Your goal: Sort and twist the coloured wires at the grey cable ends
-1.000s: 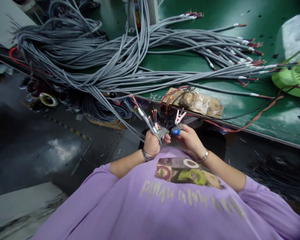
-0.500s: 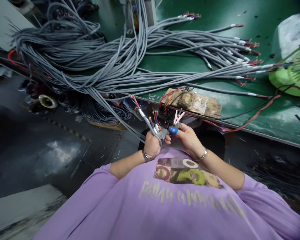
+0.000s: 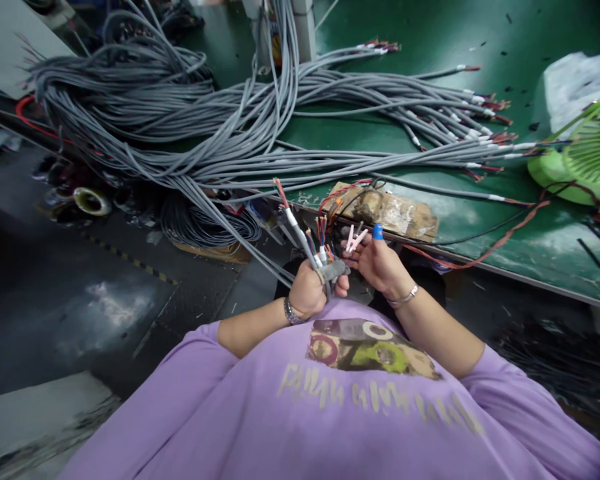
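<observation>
My left hand (image 3: 307,290) is closed round several grey cable ends (image 3: 300,233), whose thin coloured wires fan out above the fist. Its thumb wears a grey covering (image 3: 333,270). To the right, my right hand (image 3: 380,267) is turned palm up, with a blue-wrapped thumb (image 3: 377,232) sticking out and its other fingers partly curled. A pink clip (image 3: 355,239) shows at those fingers; whether they grip it is hard to make out.
A thick pile of grey cables (image 3: 145,107) lies across the green table (image 3: 405,20). Near the table's edge is a taped cardboard piece (image 3: 395,212). A green fan (image 3: 590,147) stands at the right, and coiled cable (image 3: 205,230) lies below the edge.
My right hand has drawn away from my left thumb and turned over, its blue-wrapped thumb now raised. My left hand still holds the cable ends. The view has shifted slightly.
</observation>
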Action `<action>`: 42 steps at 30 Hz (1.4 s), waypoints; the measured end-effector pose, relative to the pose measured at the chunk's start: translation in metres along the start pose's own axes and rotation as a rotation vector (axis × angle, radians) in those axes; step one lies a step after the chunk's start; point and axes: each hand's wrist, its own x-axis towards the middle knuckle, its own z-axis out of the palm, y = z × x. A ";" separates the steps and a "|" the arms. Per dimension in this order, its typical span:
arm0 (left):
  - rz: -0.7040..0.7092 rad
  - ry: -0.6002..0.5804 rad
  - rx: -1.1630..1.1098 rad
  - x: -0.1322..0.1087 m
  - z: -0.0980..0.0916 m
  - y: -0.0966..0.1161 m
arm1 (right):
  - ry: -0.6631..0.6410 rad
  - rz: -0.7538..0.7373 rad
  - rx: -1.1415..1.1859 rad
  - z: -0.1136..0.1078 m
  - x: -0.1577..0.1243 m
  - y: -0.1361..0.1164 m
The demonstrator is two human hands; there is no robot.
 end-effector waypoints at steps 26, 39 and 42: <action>-0.034 0.008 0.039 0.008 0.005 -0.015 | 0.112 -0.047 0.206 0.025 0.011 0.013; 0.016 0.001 -0.006 -0.005 0.000 -0.012 | -0.074 0.056 0.115 0.013 -0.008 0.003; 0.017 0.033 -0.021 -0.002 0.001 -0.011 | -0.050 -0.018 0.055 0.013 -0.009 0.001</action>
